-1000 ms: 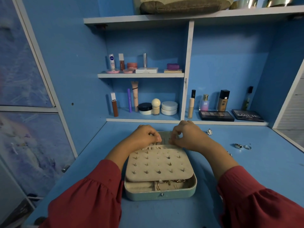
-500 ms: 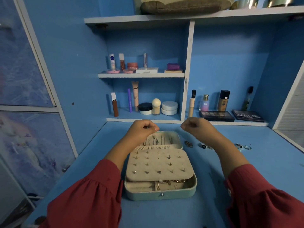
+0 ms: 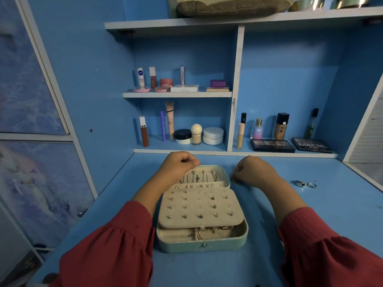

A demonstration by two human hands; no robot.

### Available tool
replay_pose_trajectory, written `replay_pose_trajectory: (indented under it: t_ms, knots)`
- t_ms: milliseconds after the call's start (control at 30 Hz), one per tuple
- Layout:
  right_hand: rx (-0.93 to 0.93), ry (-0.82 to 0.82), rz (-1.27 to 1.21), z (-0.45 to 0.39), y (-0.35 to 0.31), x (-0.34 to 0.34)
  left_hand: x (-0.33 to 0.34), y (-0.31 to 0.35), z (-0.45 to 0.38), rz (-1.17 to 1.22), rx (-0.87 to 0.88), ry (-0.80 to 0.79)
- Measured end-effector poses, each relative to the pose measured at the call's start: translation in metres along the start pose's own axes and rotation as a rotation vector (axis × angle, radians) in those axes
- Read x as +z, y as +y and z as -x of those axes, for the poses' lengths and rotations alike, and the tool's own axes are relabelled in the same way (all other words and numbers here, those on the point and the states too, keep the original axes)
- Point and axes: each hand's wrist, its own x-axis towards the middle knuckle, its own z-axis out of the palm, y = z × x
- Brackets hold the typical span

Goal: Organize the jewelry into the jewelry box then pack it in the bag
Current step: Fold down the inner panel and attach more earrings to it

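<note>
Right hand (image 3: 253,171) dropped, hiding its pinch.

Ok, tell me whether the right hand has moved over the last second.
Yes. The right hand left the jewelry box's open lid, lifted, then went down to the right; it now touches small jewelry on the desk beside the lid's right edge.

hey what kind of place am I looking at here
Probably a dressing table at home. The blue shelves hold makeup, such as a foundation bottle and an eyeshadow palette, and an open jewelry box sits on the blue tabletop.
</note>
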Motion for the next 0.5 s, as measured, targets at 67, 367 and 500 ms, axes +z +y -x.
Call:
replay_pose_trajectory:
  t_ms: [67, 367, 500]
  knots:
    - [0.005, -0.011, 0.012, 0.0002, -0.0017, 0.0012, -0.0002, 0.0006, 0.0003, -0.001, 0.003, -0.002]
    - [0.004, 0.107, -0.513, -0.0025, -0.0074, -0.0027, -0.0013, 0.0009, 0.0, 0.002, -0.002, -0.002]
    - [-0.023, 0.125, -0.801, 0.0009, -0.0109, -0.0049, -0.0015, 0.0031, 0.0023, 0.047, 0.032, -0.014]
